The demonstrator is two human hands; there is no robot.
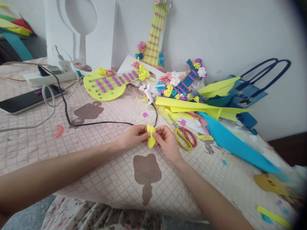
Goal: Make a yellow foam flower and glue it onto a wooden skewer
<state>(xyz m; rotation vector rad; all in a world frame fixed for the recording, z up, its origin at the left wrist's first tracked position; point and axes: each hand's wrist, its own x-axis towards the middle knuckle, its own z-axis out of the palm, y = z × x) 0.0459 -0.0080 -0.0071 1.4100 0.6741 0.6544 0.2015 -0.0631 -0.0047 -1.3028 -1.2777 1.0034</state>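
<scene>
A small folded piece of yellow crepe paper (pixel 151 136) is pinched between both my hands above the tablecloth. My left hand (pixel 137 135) grips its left side with thumb and fingers, and my right hand (pixel 168 140) holds its right side the same way. Just right of my right hand lie scissors (pixel 185 137) with red and yellow handles. Beyond my hands stands a white glue gun (pixel 147 93), its black cord running down behind them. Paper instruments with roses lie past it, among them a yellow guitar (pixel 104 88) and a blue one (pixel 187 82).
Yellow paper sheets (pixel 189 105) and a long blue strip (pixel 235 147) spread over the right side. A blue bag (pixel 250 92) stands behind them. At left are a phone (pixel 31 99), a power strip (pixel 51 77) and loose cables. A yellow instrument neck (pixel 154 35) leans against the wall.
</scene>
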